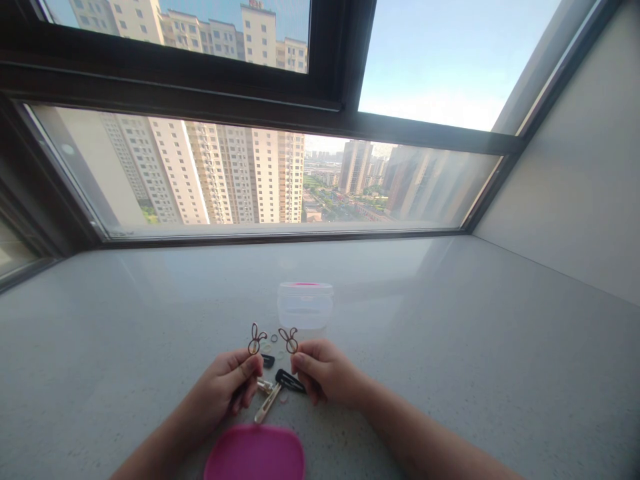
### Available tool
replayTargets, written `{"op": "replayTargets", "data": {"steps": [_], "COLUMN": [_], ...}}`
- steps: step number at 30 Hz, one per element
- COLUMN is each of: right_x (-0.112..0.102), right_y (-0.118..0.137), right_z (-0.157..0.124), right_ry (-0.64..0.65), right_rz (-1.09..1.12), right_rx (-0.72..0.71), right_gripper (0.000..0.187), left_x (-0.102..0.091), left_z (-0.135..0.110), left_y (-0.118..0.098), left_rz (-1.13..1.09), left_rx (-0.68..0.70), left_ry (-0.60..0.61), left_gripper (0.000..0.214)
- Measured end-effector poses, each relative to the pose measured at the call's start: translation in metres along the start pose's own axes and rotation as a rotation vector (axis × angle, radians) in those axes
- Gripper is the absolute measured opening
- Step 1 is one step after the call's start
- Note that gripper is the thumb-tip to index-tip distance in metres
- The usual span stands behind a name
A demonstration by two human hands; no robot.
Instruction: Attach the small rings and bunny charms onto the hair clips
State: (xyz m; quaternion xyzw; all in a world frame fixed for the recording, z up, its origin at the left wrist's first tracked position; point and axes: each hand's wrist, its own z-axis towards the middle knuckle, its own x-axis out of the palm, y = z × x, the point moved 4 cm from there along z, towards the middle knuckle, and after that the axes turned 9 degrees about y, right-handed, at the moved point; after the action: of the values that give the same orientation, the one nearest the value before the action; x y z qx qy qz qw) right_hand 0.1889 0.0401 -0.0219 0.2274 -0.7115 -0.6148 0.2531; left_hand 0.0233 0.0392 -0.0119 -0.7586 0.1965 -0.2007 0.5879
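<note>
Between the thumb and fingers of my left hand [233, 381] is a small brown hair clip [255, 341] with a rabbit-head outline, its ears pointing up. My right hand [325, 373] pinches a matching rabbit hair clip [291, 341], held level with the first and a short gap apart. Beneath and between the hands lie a black snap clip [287, 380], a smaller black clip [269, 361] and a pale gold hair clip [267, 403]. Several small hair ties [274, 338] are scattered just behind them.
A clear plastic box [305, 307] stands behind the hands on the speckled pale sill [425, 313]. Close to me lies a pink lid [255, 455]. A dark-framed window [280, 240] runs along the back, and a white wall [565, 187] rises at the right.
</note>
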Motion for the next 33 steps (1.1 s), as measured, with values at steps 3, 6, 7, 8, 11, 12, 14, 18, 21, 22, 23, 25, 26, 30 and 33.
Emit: {"op": "replayTargets", "data": {"steps": [3,6,7,8,11,12,14,18,21,22,23,25,26,30,33], "right_x": [0.0006,0.0006,0.0006,0.0006,0.0005,0.0003,-0.0001,-0.0004,-0.0004,-0.0003,-0.0002,-0.0002,-0.0002,-0.0005,-0.0002], "right_y": [0.0016,0.0023,0.0023,0.0021,0.0017,0.0016,0.0014,0.0005,-0.0001,-0.0001,-0.0001,0.0002,0.0004,0.0014,0.0021], "right_z": [-0.0005,-0.0009,-0.0009,-0.0010,-0.0010,-0.0010,-0.0010,-0.0009,-0.0007,-0.0006,-0.0006,-0.0005,-0.0004,-0.0009,-0.0014], "right_ry": [-0.005,-0.016,-0.017,-0.016,-0.008,-0.009,-0.014,-0.016,-0.014,-0.013,-0.011,-0.013,-0.013,-0.018,-0.018], "right_rz": [-0.002,-0.006,-0.008,-0.009,-0.014,-0.016,-0.019,-0.008,0.003,0.002,0.000,-0.005,-0.007,-0.004,-0.013], "right_rx": [-0.007,-0.006,-0.005,-0.003,0.002,0.003,0.001,-0.007,-0.012,-0.014,-0.016,-0.019,-0.019,-0.029,-0.045], "right_gripper": [0.032,0.032,0.033,0.032,0.032,0.032,0.031,0.031,0.031,0.031,0.031,0.032,0.032,0.033,0.033], "left_x": [0.0003,0.0017,0.0021,0.0024,0.0021,0.0017,0.0009,-0.0010,-0.0017,-0.0016,-0.0013,-0.0006,-0.0002,0.0005,-0.0001], "left_z": [-0.0004,-0.0014,-0.0018,-0.0021,-0.0026,-0.0026,-0.0023,-0.0013,-0.0008,-0.0007,-0.0006,-0.0006,-0.0006,-0.0009,-0.0011], "left_y": [-0.0004,-0.0028,-0.0035,-0.0040,-0.0039,-0.0035,-0.0025,0.0004,0.0013,0.0013,0.0012,0.0008,0.0004,-0.0008,-0.0001], "left_rz": [0.005,0.014,0.015,0.016,0.018,0.020,0.025,0.018,0.002,-0.002,-0.004,-0.001,0.003,0.018,0.011], "left_rx": [0.001,0.001,-0.002,-0.007,-0.016,-0.012,0.000,0.009,0.014,0.016,0.017,0.017,0.018,0.021,0.009], "left_ry": [-0.011,-0.040,-0.051,-0.063,-0.088,-0.089,-0.080,-0.066,-0.065,-0.063,-0.060,-0.053,-0.051,-0.056,-0.065], "left_gripper": [0.035,0.036,0.037,0.038,0.038,0.038,0.037,0.034,0.033,0.033,0.033,0.033,0.033,0.033,0.033]}}
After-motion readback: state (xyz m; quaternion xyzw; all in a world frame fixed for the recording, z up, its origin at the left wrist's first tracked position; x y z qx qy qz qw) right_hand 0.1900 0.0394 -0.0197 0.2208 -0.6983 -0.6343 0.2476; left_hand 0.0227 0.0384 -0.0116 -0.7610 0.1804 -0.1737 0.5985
